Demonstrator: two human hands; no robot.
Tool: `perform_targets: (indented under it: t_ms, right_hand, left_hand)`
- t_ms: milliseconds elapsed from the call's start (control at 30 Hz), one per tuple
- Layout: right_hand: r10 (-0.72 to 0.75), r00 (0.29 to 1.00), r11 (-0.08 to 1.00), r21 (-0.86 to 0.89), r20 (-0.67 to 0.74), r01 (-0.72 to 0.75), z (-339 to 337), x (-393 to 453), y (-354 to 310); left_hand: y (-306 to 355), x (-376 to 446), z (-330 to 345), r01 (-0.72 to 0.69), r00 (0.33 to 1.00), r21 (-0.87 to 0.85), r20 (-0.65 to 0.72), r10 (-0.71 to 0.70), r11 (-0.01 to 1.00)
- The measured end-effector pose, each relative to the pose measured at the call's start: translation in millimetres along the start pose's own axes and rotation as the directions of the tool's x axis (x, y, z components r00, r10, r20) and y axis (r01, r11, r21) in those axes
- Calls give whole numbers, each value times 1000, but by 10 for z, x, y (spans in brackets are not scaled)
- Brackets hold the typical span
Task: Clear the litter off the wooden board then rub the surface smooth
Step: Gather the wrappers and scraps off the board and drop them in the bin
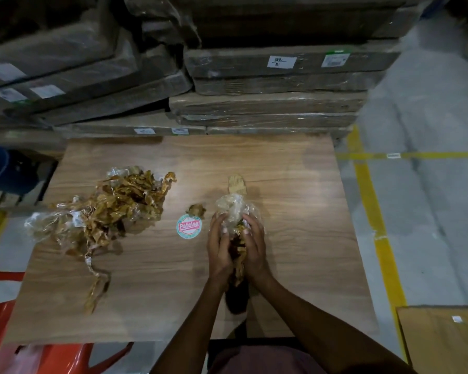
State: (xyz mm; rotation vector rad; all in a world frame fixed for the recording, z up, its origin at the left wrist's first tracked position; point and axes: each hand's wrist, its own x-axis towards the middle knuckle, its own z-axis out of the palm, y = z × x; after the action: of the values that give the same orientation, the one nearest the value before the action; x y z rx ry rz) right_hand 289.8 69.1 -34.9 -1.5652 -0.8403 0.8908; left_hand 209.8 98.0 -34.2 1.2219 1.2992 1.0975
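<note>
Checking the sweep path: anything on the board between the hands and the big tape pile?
Yes. A round sticker and a small tape scrap lie on the wooden board between the hands' wad and the tape pile at left.

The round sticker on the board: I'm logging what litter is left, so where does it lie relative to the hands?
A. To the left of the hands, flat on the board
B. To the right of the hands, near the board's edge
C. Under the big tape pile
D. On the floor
A: the round sticker lies flat on the wooden board, just left of the left hand, apart from the tape pile.
</note>
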Motion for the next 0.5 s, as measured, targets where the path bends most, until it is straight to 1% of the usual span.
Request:
perform_targets:
  t_ms: [67,167,300,433,500]
  right_hand:
    - [-59,998,998,-4,-20,59,55,-14,-133]
    - [-69,998,997,28,-9,69,105,-43,-431]
    - [-88,994,994,52,-71,92,86,-179,-738]
    - [-81,972,988,109,-219,107,32,-478,-923]
    - [-49,956,987,134,-290,91,30,-642,-988]
  left_hand:
    - [125,22,-74,-10,1000,-28,17,10,1000]
    - [331,42,-172,-38,998,-60,40,41,997]
    - [583,30,-243,-42,991,-92,124,54,995]
    - [872,-111,-323,-162,946,-71,272,175,984]
    - [987,-216,-354,-146,926,-98,338,170,985]
